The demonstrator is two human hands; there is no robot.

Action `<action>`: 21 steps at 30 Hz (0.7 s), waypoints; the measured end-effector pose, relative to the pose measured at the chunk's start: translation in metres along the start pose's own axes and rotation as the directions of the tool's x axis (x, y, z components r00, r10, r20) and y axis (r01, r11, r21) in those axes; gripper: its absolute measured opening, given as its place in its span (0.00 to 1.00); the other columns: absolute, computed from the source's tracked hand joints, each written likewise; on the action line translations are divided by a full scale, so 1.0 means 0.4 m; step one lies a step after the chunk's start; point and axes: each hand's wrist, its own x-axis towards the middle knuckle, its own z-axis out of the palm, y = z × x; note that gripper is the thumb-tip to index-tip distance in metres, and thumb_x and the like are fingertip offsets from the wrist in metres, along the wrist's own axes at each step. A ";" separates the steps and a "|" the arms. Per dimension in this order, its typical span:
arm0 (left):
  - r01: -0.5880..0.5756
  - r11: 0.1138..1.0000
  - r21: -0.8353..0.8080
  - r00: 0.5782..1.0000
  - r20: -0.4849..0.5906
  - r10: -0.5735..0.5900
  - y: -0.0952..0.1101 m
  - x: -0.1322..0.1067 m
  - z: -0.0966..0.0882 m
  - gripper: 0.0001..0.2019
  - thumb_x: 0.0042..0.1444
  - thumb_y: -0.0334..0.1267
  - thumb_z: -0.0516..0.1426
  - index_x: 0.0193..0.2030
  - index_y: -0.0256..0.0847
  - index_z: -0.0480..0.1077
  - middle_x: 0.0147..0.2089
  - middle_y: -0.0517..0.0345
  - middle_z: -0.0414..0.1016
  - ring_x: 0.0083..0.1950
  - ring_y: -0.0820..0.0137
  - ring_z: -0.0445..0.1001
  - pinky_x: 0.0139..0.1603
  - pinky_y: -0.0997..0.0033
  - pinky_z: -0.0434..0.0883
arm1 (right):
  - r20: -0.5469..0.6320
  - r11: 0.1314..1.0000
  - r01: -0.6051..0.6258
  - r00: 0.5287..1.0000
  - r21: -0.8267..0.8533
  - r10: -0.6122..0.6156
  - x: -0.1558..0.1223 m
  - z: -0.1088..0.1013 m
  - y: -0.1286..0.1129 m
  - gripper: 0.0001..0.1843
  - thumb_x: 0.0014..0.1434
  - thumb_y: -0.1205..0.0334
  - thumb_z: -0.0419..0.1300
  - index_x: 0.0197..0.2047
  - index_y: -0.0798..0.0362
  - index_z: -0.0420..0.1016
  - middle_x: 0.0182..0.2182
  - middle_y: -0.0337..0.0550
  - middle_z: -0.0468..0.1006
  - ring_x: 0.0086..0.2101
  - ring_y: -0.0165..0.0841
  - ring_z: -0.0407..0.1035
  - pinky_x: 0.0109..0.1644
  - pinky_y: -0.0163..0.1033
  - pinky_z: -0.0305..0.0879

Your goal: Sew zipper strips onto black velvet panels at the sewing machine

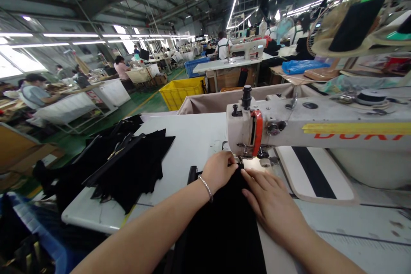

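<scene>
A long piece of black fabric runs from the front of the table up to the needle area of a white sewing machine. My left hand, with a silver bangle at the wrist, pinches the fabric's far edge just in front of the presser foot. My right hand lies flat, fingers stretched out, along the fabric's right edge and the table. Under the needle, the exact spot is partly hidden by my left fingers. A dark strip shows at the fabric's left side.
Black fabric pieces lie piled on the left of the white table. A blue crate stands low at the left. Beyond the table are a yellow bin and another sewing machine. People work at tables farther back.
</scene>
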 end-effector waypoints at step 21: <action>-0.367 0.926 0.087 0.918 0.198 0.345 0.002 -0.099 -0.035 0.15 0.64 0.33 0.53 0.57 0.37 0.67 0.61 0.52 0.68 0.65 0.67 0.62 0.72 0.60 0.54 | -0.050 1.000 0.000 0.999 0.031 0.002 -0.005 0.008 0.003 0.22 0.66 0.57 0.52 0.62 0.52 0.65 0.54 0.48 0.71 0.53 0.41 0.64 0.58 0.51 0.62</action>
